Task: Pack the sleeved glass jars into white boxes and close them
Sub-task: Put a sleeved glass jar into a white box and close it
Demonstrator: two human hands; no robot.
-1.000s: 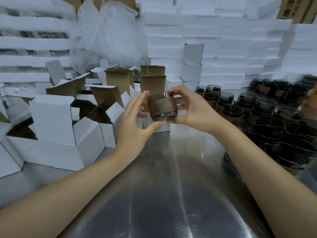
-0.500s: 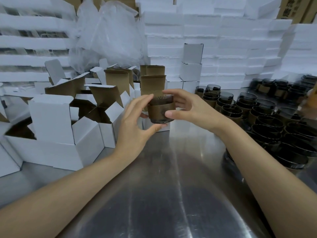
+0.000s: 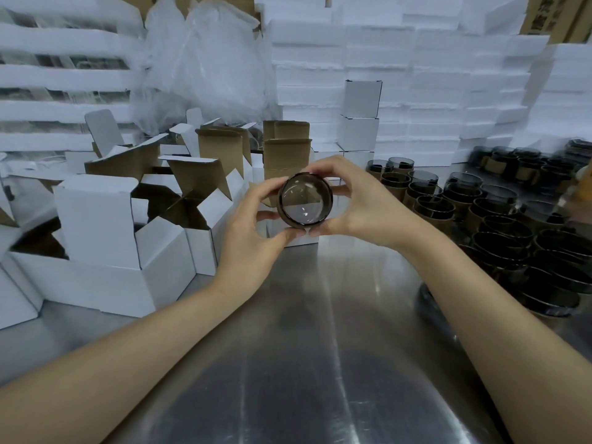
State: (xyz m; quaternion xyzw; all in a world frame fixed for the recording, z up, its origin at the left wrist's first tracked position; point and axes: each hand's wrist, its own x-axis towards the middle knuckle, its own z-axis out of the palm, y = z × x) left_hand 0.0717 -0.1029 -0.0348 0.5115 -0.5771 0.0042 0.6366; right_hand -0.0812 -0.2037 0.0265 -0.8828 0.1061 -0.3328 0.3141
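Note:
A dark glass jar in a brown sleeve is held above the metal table, tipped so one round end faces me. My left hand grips its left side with fingers and thumb curled round it. My right hand grips its right side the same way. Open white boxes with brown insides stand to the left with their flaps up. Several more sleeved jars stand packed together on the right.
A short stack of shut white boxes stands behind the hands. White foam sheets are piled along the back, next to a clear plastic bag. The steel table stretches toward me between my forearms.
The jar was upright with its side toward me; both hands have tipped it so a round end now faces me. It stays at about the same spot above the table.

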